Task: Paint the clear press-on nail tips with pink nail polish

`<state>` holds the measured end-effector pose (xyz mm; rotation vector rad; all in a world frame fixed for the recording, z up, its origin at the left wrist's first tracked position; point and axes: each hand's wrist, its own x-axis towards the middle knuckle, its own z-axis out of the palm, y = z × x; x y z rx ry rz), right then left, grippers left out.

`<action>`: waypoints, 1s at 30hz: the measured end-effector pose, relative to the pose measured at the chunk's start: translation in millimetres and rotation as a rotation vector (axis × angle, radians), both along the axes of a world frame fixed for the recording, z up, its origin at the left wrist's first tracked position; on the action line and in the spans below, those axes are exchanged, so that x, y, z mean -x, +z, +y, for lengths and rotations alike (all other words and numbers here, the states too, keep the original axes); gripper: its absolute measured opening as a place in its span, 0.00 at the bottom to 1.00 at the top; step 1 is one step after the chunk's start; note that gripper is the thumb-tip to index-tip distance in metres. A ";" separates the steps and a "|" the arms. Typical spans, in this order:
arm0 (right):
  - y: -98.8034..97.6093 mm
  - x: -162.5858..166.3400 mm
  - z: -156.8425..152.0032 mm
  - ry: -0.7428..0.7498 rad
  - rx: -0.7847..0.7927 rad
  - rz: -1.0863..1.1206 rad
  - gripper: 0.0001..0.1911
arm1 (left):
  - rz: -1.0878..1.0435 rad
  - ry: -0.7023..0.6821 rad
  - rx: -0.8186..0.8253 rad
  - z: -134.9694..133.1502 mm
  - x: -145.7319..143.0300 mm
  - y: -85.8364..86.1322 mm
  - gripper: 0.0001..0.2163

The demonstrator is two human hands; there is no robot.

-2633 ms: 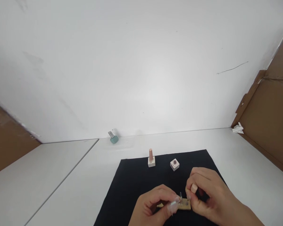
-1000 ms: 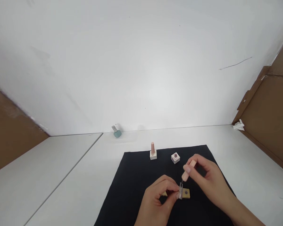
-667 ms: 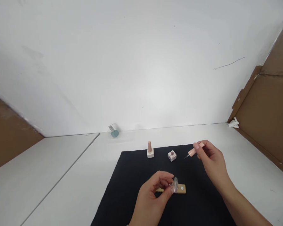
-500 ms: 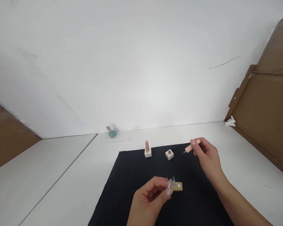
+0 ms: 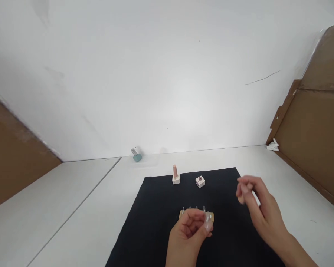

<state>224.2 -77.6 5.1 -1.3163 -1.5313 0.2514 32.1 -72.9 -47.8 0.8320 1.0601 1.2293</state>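
My left hand (image 5: 189, 230) is closed, pinching a clear false nail tip (image 5: 208, 224) between thumb and fingers just in front of a small wooden holder (image 5: 210, 215). Several clear tips stand upright on that holder. My right hand (image 5: 256, 207) hovers above the right side of the black mat (image 5: 153, 222). Its fingers are pinched together and slightly blurred, and what looks like the pale end of the pink brush cap (image 5: 241, 200) shows between them. An open white cube bottle (image 5: 200, 181) stands at the mat's far edge, well apart from both hands.
A capped bottle with a pink cap (image 5: 175, 175) stands left of the open one. A teal bottle (image 5: 136, 155) sits by the white wall. Brown cardboard (image 5: 317, 141) leans at the right, with a crumpled white scrap (image 5: 272, 145) at its foot. The white table (image 5: 72, 222) has a seam at left.
My right hand lifted the brush off the nail tip, swung it toward the open bottle, then drew back toward me. My left hand kept the tip and turned it slightly.
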 end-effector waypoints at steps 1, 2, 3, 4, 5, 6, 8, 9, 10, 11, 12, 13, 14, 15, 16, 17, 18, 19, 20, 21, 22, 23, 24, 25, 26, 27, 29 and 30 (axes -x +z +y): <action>-3.9 0.9 -9.5 0.028 -0.002 -0.100 0.06 | -0.017 0.001 0.001 -0.9 -1.3 0.1 0.18; -7.9 2.4 -18.0 0.056 -0.028 -0.188 0.07 | -0.029 0.001 -0.001 -2.0 -2.6 0.1 0.18; -11.7 4.2 -25.2 0.080 -0.054 -0.258 0.07 | -0.035 0.000 -0.007 -3.1 -3.9 0.0 0.17; -15.3 6.2 -30.8 0.097 -0.069 -0.306 0.08 | -0.034 -0.004 -0.015 -4.1 -5.1 0.0 0.16; -18.2 8.2 -34.9 0.113 -0.070 -0.334 0.08 | -0.032 -0.011 -0.024 -4.9 -6.0 0.2 0.15; -20.4 10.1 -37.5 0.130 -0.052 -0.342 0.08 | -0.030 -0.019 -0.034 -5.5 -6.5 0.5 0.14; -22.4 13.7 -39.2 0.170 0.040 -0.310 0.07 | -0.029 -0.043 -0.053 -5.7 -6.0 1.5 0.13; -22.3 15.4 -38.9 0.195 0.105 -0.275 0.07 | -0.025 -0.059 -0.062 -5.4 -5.0 2.0 0.12; -21.7 17.2 -38.1 0.220 0.177 -0.234 0.07 | -0.019 -0.086 -0.068 -4.9 -3.6 2.3 0.11; -20.7 19.1 -37.1 0.239 0.248 -0.186 0.07 | -0.013 -0.120 -0.067 -4.2 -2.0 2.6 0.10; -19.6 21.2 -35.9 0.251 0.318 -0.133 0.07 | -0.011 -0.150 -0.059 -3.6 -0.4 2.5 0.10; -18.6 23.5 -34.6 0.260 0.380 -0.078 0.08 | -0.017 -0.169 -0.048 -3.0 1.0 2.3 0.10; -17.9 25.7 -33.3 0.265 0.434 -0.024 0.08 | -0.031 -0.174 -0.035 -2.6 2.0 1.8 0.10; -17.5 28.0 -32.1 0.268 0.480 0.028 0.08 | -0.049 -0.167 -0.027 -2.4 2.6 1.1 0.09; -17.5 30.0 -30.8 0.272 0.519 0.077 0.08 | -0.066 -0.157 -0.025 -2.3 2.8 0.3 0.09; -18.1 31.9 -29.7 0.275 0.551 0.125 0.08 | -0.079 -0.147 -0.033 -2.4 2.7 -0.7 0.09; -19.1 33.4 -28.6 0.278 0.578 0.168 0.08 | -0.085 -0.144 -0.044 -2.4 2.6 -1.8 0.08; -20.6 34.7 -27.6 0.275 0.601 0.204 0.08 | -0.086 -0.145 -0.058 -2.5 2.5 -3.0 0.07; -22.3 35.7 -26.7 0.268 0.619 0.232 0.09 | -0.086 -0.149 -0.071 -2.5 2.6 -4.3 0.07; -24.3 36.5 -25.8 0.258 0.630 0.251 0.10 | -0.087 -0.155 -0.084 -2.6 2.7 -5.7 0.06; -26.3 37.2 -24.9 0.245 0.637 0.261 0.12 | -0.090 -0.164 -0.095 -2.6 2.8 -7.1 0.05; -28.2 37.9 -24.1 0.231 0.639 0.264 0.13 | -0.094 -0.182 -0.098 -2.7 2.7 -8.5 0.04; -30.1 38.6 -23.3 0.218 0.641 0.262 0.13 | -0.099 -0.214 -0.089 -2.8 2.1 -9.7 0.05; -31.7 39.4 -22.5 0.206 0.643 0.257 0.14 | -0.110 -0.234 -0.066 -3.2 1.0 -10.6 0.05; -33.1 40.3 -21.9 0.197 0.649 0.250 0.14 | -0.130 -0.230 -0.033 -3.8 -0.6 -11.1 0.07; -34.3 41.2 -21.4 0.191 0.658 0.241 0.14 | -0.158 -0.203 0.005 -4.8 -2.4 -11.4 0.09; -36.6 42.7 -20.6 0.178 0.675 0.236 0.15 | -0.219 -0.120 0.074 -7.5 -4.7 -11.0 0.14; -37.8 43.0 -19.9 0.161 0.677 0.251 0.15 | -0.231 -0.077 0.093 -9.0 -3.8 -10.7 0.16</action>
